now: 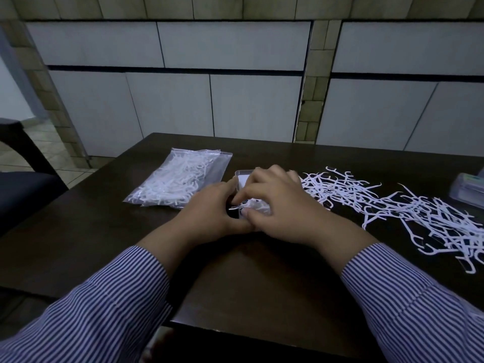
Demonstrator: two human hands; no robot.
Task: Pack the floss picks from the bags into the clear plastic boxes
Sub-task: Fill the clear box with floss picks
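A clear plastic box (pixel 242 176) with its lid raised sits at the middle of the dark table, mostly hidden by my hands. My left hand (pixel 209 213) curls round the box's left side. Over the box, my right hand (pixel 277 208) pinches a small bunch of white floss picks (pixel 258 204) between thumb and fingers. A sealed clear bag of floss picks (pixel 180 179) lies to the left. A loose pile of floss picks (pixel 392 208) spreads across the table to the right.
A closed plastic box (pixel 468 188) rests at the far right edge. The dark wooden table (pixel 248 279) ends near my striped sleeves. A dark chair (pixel 23 189) stands to the left, and a tiled wall rises behind the table.
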